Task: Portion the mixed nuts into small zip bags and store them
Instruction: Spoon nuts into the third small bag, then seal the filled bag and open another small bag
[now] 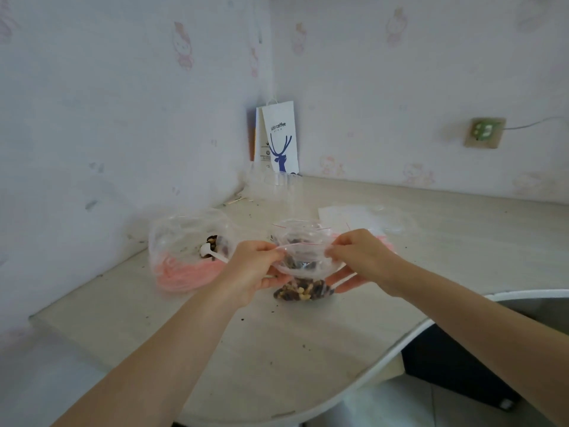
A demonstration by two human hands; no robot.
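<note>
A small clear zip bag (303,266) with a red zip line hangs just above the table, its bottom filled with mixed nuts (303,291). My left hand (252,269) pinches the left end of its top edge. At the right end, my right hand (360,257) pinches the same edge. To the left stands a large clear bag (184,241) with a pink base, holding more nuts (217,245) and a white spoon (209,252).
A pale table (277,349) has a curved front edge and crumbs on it. A white paper coffee bag (280,137) leans in the wall corner. Empty clear zip bags (360,217) lie behind my right hand. A wall socket (485,132) is at the right.
</note>
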